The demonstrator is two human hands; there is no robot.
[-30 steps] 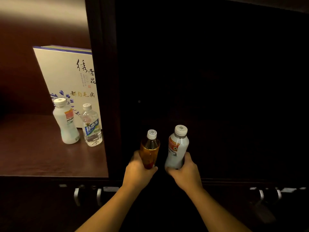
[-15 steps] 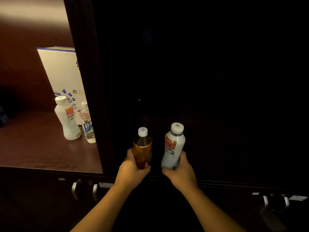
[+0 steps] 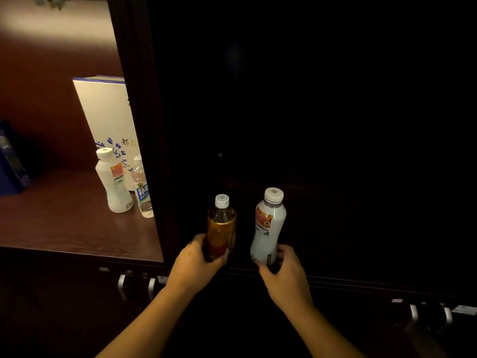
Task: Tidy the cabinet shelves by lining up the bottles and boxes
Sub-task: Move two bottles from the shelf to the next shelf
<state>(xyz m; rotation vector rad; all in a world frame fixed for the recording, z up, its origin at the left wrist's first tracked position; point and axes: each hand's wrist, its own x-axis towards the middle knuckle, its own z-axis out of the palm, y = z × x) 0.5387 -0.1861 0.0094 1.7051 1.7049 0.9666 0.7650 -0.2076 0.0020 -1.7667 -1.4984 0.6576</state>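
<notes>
My left hand [image 3: 194,264] grips the base of an amber tea bottle [image 3: 221,226] with a white cap. My right hand [image 3: 286,275] grips the base of a white drink bottle [image 3: 267,226] with an orange label. Both bottles stand upright, side by side, in a very dark cabinet compartment. In the lit compartment to the left, a second white bottle [image 3: 113,182] and a small clear water bottle [image 3: 142,189] stand in front of a white box with blue flowers [image 3: 108,117]. The cabinet divider hides the right part of that box.
A dark vertical divider [image 3: 144,125] separates the lit wooden shelf [image 3: 64,223] from the dark compartment. A blue box [image 3: 10,161] stands at the shelf's far left. Metal drawer handles [image 3: 136,285] sit below the shelves; more handles [image 3: 428,313] are at the lower right.
The view has shifted, so the divider now covers more of the white box. The white bottle in my right hand has moved a little further apart from the amber one.
</notes>
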